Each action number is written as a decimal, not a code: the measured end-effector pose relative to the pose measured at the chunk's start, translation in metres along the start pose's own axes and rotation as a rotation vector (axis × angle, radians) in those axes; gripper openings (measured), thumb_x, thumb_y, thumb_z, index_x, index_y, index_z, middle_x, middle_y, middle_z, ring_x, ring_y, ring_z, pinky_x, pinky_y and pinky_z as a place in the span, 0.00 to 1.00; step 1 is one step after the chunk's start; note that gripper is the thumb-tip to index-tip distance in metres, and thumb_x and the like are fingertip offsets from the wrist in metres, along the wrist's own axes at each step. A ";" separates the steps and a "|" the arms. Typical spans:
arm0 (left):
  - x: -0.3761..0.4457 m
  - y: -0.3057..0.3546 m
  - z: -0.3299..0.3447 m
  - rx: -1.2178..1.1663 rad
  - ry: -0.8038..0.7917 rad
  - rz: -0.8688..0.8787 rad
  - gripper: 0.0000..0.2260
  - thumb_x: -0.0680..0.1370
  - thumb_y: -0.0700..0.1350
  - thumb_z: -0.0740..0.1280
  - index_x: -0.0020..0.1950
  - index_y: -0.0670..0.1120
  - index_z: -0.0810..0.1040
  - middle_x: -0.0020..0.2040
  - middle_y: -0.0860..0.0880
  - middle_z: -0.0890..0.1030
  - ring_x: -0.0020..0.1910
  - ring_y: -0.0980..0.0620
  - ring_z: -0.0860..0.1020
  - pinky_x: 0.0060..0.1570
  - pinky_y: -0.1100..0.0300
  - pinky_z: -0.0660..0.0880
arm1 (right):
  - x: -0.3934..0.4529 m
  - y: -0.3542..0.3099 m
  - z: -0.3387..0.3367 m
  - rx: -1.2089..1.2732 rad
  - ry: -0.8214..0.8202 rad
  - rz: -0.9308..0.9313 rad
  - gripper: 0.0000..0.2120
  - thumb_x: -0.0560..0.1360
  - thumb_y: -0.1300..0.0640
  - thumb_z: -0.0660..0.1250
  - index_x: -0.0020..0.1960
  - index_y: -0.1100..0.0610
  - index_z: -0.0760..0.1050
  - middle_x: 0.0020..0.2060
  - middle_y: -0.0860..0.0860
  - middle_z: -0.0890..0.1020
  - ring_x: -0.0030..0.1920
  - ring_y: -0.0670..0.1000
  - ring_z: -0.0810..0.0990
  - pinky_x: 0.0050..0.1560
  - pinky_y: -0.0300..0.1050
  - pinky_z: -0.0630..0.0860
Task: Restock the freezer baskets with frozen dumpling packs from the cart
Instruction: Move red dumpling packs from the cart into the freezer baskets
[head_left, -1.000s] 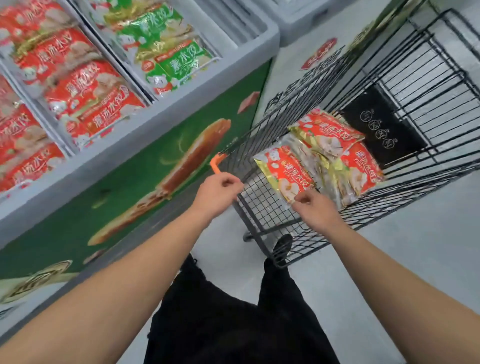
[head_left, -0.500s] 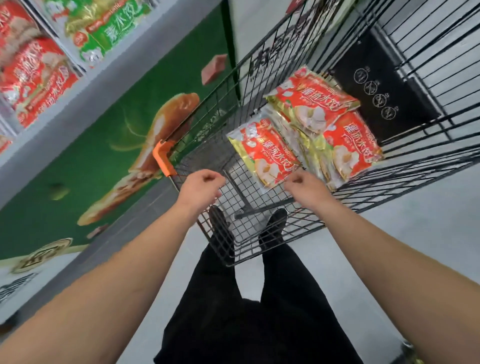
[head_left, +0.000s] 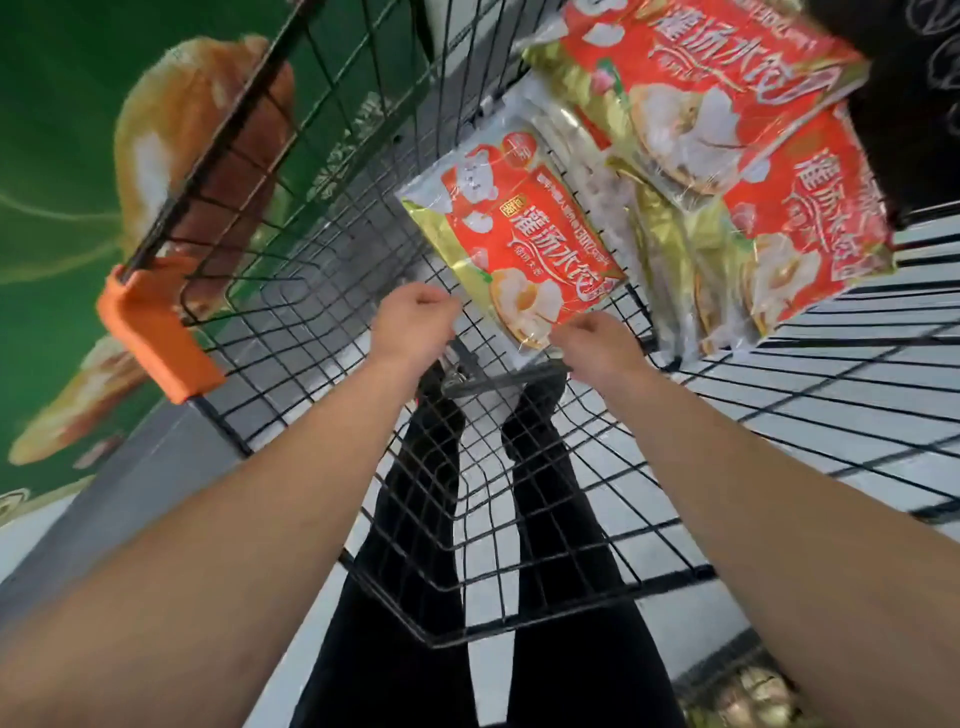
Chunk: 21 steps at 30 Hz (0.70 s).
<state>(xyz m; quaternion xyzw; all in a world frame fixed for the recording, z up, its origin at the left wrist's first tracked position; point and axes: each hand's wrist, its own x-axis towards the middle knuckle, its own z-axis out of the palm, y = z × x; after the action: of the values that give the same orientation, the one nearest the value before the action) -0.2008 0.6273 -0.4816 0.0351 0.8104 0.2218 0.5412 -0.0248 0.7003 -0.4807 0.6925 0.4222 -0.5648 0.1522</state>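
The green freezer front, printed with a large golden-brown food picture, is filling the left side of the view. Beside it, the black wire shopping cart with an orange plastic corner cap is taking up the middle and right. Inside the cart, two red-and-gold frozen dumpling packs are lying stacked at the far right, overlapping each other. A third red-and-gold dumpling pack with a clear edge is resting on the wire floor nearer the person, just beside the stack. The person's black-trousered legs are showing through the mesh below. The right hand is pinching the near lower corner of that third pack. The left hand is curling loosely at the pack's near edge; whether it is gripping the pack cannot be told.
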 end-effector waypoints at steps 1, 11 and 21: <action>0.010 0.000 0.004 -0.005 0.014 -0.024 0.03 0.76 0.47 0.68 0.43 0.49 0.78 0.40 0.50 0.82 0.49 0.41 0.84 0.55 0.45 0.81 | 0.010 0.001 0.004 0.038 0.012 0.026 0.11 0.69 0.51 0.67 0.47 0.56 0.76 0.40 0.51 0.78 0.46 0.55 0.78 0.52 0.53 0.77; 0.115 0.000 0.034 0.129 0.197 -0.037 0.13 0.67 0.54 0.64 0.38 0.43 0.77 0.42 0.40 0.84 0.43 0.39 0.85 0.46 0.46 0.83 | 0.087 0.014 0.028 0.399 0.164 0.265 0.30 0.61 0.52 0.68 0.62 0.60 0.72 0.52 0.56 0.81 0.51 0.56 0.81 0.58 0.56 0.80; 0.048 -0.030 0.043 -0.118 0.056 -0.392 0.07 0.79 0.42 0.68 0.42 0.43 0.77 0.32 0.47 0.79 0.24 0.55 0.74 0.31 0.56 0.81 | 0.087 0.020 0.006 0.477 0.202 0.321 0.09 0.75 0.65 0.66 0.39 0.56 0.71 0.36 0.51 0.76 0.38 0.51 0.77 0.50 0.47 0.79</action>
<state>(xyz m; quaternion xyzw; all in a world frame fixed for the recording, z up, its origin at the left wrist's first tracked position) -0.1769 0.6289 -0.5488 -0.1613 0.8019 0.1602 0.5525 -0.0131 0.7204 -0.5675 0.8192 0.1755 -0.5451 0.0299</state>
